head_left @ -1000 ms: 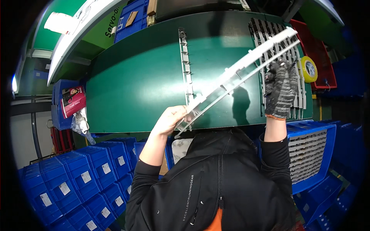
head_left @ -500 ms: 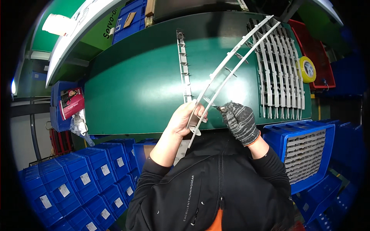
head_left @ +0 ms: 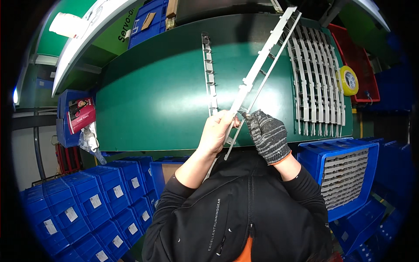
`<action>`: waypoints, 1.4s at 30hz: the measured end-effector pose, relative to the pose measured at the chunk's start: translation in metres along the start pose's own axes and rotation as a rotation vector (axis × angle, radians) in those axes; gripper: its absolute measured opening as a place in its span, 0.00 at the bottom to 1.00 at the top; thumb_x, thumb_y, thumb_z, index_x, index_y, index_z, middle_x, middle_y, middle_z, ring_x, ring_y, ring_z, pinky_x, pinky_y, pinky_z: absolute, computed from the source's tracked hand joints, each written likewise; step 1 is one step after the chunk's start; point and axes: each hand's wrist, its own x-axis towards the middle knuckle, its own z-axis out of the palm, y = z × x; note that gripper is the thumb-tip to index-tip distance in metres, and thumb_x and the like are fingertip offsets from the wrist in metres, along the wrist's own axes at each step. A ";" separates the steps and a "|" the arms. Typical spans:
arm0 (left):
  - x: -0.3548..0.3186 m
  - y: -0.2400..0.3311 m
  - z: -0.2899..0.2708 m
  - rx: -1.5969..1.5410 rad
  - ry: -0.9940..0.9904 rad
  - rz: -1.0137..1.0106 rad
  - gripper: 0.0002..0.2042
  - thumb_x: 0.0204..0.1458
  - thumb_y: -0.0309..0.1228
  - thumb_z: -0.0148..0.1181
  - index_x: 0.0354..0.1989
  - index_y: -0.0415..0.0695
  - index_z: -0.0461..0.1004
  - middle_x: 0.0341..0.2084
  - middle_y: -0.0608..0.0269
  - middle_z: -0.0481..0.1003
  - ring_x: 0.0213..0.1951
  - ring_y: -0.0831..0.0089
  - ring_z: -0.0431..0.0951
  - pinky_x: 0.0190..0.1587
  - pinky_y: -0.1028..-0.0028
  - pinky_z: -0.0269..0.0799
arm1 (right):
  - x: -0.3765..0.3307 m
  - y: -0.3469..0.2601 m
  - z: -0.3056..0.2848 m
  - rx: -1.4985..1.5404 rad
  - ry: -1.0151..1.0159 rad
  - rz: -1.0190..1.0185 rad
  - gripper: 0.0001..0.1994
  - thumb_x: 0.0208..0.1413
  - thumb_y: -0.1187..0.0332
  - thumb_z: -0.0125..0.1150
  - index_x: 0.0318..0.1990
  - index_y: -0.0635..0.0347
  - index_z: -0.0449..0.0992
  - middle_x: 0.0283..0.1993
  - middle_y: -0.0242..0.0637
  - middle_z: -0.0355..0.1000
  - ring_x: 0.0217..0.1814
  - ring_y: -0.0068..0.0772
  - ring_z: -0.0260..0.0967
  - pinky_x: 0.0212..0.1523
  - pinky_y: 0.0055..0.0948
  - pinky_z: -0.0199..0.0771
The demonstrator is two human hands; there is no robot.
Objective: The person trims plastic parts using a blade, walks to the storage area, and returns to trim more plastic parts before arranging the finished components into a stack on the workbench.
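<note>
My bare left hand [head_left: 216,134] is closed around the near end of a long, light grey two-railed strip [head_left: 262,59]. Short dark cross-pieces join its two rails, and it slants up to the far right over the table. My right hand [head_left: 268,136], in a dark grey knitted glove, is closed with its fingertips against the inner side of the strip, close to my left fingers. Whatever those gloved fingertips pinch is too small and dark to name. Left of the held piece, a similar narrow strip with cups along it [head_left: 210,72] lies on the green table [head_left: 148,96].
Many grey strips lie side by side in a rack-like bundle [head_left: 321,83] at the right, beside a yellow tape roll [head_left: 348,81] and a red bin [head_left: 355,56]. A blue crate of strips [head_left: 371,174] stands front right. Blue crates [head_left: 94,201] are stacked front left.
The held strip has swung to a steeper angle, its far end moving left, and turned to show more of its wide face. Both hands have shifted slightly, staying close together.
</note>
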 end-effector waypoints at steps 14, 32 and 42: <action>0.014 -0.029 -0.009 1.139 0.263 0.549 0.08 0.44 0.30 0.57 0.19 0.40 0.70 0.19 0.57 0.68 0.26 0.58 0.67 0.28 0.66 0.61 | 0.003 -0.009 -0.029 1.163 -0.523 0.374 0.12 0.52 0.61 0.52 0.31 0.63 0.70 0.17 0.34 0.65 0.18 0.29 0.62 0.21 0.26 0.63; 0.027 -0.068 -0.077 1.258 0.548 0.240 0.21 0.40 0.26 0.54 0.45 0.35 0.63 0.44 0.48 0.63 0.48 0.55 0.63 0.51 0.65 0.58 | -0.018 0.114 0.076 -0.070 -0.116 0.704 0.16 0.41 0.64 0.58 0.39 0.61 0.71 0.32 0.50 0.71 0.36 0.48 0.69 0.38 0.37 0.68; 0.050 -0.018 -0.094 -0.440 0.013 -0.264 0.15 0.50 0.24 0.50 0.46 0.34 0.61 0.33 0.55 0.70 0.34 0.70 0.74 0.30 0.73 0.77 | -0.021 0.128 0.074 0.671 0.070 0.746 0.10 0.50 0.67 0.55 0.36 0.63 0.71 0.27 0.37 0.71 0.25 0.31 0.66 0.27 0.27 0.66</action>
